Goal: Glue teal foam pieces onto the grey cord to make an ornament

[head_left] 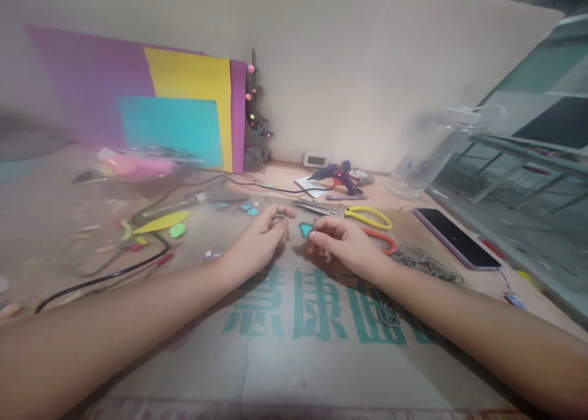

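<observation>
Over printed cardboard (275, 380) in the head view, the right hand (345, 242) pinches a small cord-edged blue piece (305, 229); the left hand (263, 235), half-curled, is near, whether gripping anything I cannot tell. Scissors (331, 211) lie close behind, a glue gun (339, 174) farther back; grey cord (425, 263) tangles beside the right forearm (454, 319), near a phone (454, 237).

The light in here is soft and dull, palest on the wall (349, 89); shadows lie below the forearms (142, 322); outer edges smear, while the hands (343, 241) look crisper.
</observation>
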Demonstrator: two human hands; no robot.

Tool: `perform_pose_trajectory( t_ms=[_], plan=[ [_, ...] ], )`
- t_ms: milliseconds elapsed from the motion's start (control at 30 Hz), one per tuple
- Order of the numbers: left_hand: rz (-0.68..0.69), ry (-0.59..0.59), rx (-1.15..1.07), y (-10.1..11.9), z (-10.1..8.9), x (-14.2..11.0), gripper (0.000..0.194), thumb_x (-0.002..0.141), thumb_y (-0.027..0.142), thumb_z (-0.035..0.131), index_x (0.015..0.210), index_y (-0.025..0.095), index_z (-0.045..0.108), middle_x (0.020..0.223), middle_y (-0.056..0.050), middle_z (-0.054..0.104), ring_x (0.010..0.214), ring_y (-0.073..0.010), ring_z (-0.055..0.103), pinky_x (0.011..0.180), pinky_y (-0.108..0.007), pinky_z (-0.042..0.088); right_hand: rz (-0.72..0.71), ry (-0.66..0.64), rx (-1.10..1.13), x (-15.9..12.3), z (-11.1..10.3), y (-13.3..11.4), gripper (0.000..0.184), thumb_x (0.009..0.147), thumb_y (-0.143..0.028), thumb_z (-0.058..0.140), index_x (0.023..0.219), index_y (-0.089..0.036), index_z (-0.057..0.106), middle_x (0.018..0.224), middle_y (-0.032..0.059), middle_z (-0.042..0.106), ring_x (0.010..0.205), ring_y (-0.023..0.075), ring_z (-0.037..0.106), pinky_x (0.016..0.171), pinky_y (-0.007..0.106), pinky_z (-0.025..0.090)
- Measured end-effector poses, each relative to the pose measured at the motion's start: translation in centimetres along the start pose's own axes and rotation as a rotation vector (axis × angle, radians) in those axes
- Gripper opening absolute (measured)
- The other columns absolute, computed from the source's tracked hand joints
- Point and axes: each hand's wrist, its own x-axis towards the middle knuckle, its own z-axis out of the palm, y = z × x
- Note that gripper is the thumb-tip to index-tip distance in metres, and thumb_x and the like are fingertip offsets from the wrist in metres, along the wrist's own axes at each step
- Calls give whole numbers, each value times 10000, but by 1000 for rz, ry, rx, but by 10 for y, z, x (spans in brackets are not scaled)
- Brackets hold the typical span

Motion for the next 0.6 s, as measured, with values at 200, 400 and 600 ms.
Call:
perform_pose_trajectory(
  t_ms=[200, 400, 600],
  plan=[
    [103, -22, 118, -2, -1, 2, 269, 872, 380, 562, 1038, 170, 577, 709, 16, 587, 597, -106, 532, 545, -210, 410, -62, 75, -57, -2, -1, -1, 247, 829, -396, 649, 783, -171, 559, 633, -30, 605, 522, 73, 492, 530, 225, 407],
    [136, -22, 283, 1, -1, -1, 292, 838, 439, 599, 881, 156, 654, 827, -27, 671, 670, -133, 561, 582, -225, 402, -120, 120, -148, -5, 2, -4, 206, 844, -358, 623, 764, -183, 551, 605, -47, 556, 506, 80, 479, 497, 223, 386],
    [124, -36, 361, 2, -1, -2, 261, 850, 405, 561, 829, 157, 639, 719, 9, 613, 601, -114, 504, 539, -213, 359, -124, 94, -186, -7, 6, -6, 158, 850, -322, 603, 792, -182, 558, 603, -48, 553, 484, 78, 478, 473, 219, 386]
  ],
)
